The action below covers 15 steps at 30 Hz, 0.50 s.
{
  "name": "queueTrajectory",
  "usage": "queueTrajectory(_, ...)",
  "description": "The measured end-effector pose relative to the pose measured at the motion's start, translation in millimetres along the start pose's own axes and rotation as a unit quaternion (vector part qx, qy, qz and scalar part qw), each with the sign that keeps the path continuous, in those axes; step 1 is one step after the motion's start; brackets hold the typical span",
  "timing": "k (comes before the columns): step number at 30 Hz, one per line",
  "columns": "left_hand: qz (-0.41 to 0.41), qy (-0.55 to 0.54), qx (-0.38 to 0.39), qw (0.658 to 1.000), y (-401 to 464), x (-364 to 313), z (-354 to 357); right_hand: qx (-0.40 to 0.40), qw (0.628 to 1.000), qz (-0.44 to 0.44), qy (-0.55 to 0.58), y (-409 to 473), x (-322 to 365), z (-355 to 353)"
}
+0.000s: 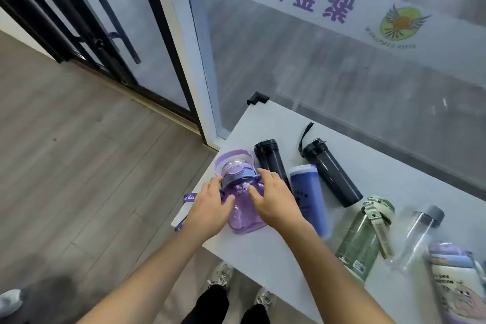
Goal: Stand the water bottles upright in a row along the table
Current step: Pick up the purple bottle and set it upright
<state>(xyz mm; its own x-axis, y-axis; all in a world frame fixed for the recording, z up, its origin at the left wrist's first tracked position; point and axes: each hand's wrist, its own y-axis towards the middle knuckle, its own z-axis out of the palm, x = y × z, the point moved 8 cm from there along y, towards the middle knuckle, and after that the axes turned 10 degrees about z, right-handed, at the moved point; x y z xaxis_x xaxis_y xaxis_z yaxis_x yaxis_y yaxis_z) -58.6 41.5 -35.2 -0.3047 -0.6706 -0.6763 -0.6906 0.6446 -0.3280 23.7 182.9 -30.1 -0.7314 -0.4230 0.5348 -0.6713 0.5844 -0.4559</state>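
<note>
Left hand [210, 208] and right hand [273, 200] are gripping a purple bottle [243, 208] at frame centre, while other bottles are lying across the white counter [263, 252].

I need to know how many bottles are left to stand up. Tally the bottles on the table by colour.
Purple: 1, the purple bottle under both hands
Black: 2
Blue: 1
Green: 1
Clear: 1
Printed cartoon bottle at the frame edge: 1
Total: 7

The table [265, 252] lay bare in front of me, open to my hands. Bottles crowded the right: black [269, 159], blue [310, 197], green [364, 242]. A glass wall [342, 81] closed off the far edge.
</note>
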Motion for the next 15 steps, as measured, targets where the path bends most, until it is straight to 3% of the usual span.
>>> queueTrajectory(4,-0.135,-0.117,0.025,0.984,16.5,20.8,8.6,0.046,0.997,0.063,-0.028,27.1,-4.9,14.2)
queueTrajectory(7,-0.203,-0.218,0.021,0.954,24.8,29.7,15.7,0.081,0.992,0.097,0.024,38.8,-9.7,26.4)
queueTrajectory(10,-0.227,-0.255,0.038,0.939,29.9,34.4,19.3,0.096,0.985,0.1,0.099,39.4,-8.9,32.2)
queueTrajectory(15,-0.174,-0.292,0.01,0.94,34.7,36.1,17.9,0.08,0.975,0.108,0.176,33.0,-12.1,37.4)
